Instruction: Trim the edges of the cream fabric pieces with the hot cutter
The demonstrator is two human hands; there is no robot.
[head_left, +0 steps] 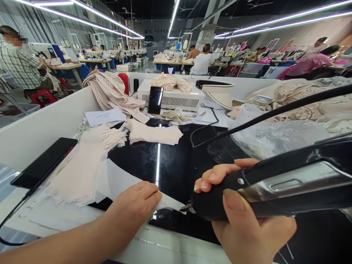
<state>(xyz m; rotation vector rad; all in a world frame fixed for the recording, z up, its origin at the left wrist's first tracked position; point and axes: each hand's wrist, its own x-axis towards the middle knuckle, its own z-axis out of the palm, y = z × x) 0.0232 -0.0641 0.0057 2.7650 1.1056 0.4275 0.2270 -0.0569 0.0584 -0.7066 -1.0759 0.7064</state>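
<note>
My left hand (pixel 134 207) lies flat, palm down, on a thin white sheet of fabric or paper (pixel 118 179) spread over a glossy black work surface (pixel 143 156). Its fingers rest close together. In my right hand (pixel 244 227) is a black corded handheld cutter (pixel 269 183) with a long metal lever along its side. The cutter's small pointed metal tip is at the sheet's right end, just right of my left fingertips. Whether tip and sheet touch, I cannot tell. A stack of cream fabric pieces (pixel 82 161) lies left of the sheet, and a smaller stack (pixel 155 134) sits behind it.
A dark phone (pixel 45 161) with a cable lies at left. Another phone (pixel 155 99) leans on a white vented box (pixel 176 97). The cutter's black cord (pixel 275 112) arches over plastic bags (pixel 275 135) and lace fabric (pixel 302 95) at right. People work at sewing machines beyond the white wall (pixel 55 113).
</note>
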